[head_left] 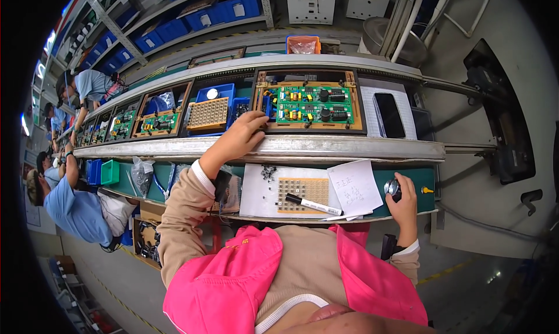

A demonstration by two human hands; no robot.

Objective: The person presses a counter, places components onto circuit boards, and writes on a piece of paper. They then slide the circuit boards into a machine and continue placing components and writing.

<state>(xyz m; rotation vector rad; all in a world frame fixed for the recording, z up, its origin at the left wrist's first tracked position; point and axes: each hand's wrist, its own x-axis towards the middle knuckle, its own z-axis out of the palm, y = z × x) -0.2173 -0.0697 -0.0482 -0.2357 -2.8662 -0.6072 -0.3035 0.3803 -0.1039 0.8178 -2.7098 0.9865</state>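
My left hand reaches over the near rail, its fingers stretched out at the lower left corner of a brown carrier frame. Inside that frame sit two green circuit boards, one above the other, with yellow and black parts. My right hand is curled round a small, shiny, dark round object on the green bench top. Between my arms, a tan grid plate lies on white paper. A black-and-white marker rests across it, beside a sheet with handwriting.
Further frames with boards stand along the line to the left. A blue bin holds another grid tray. A dark phone-like slab lies on paper at the right. Co-workers in blue are at the left.
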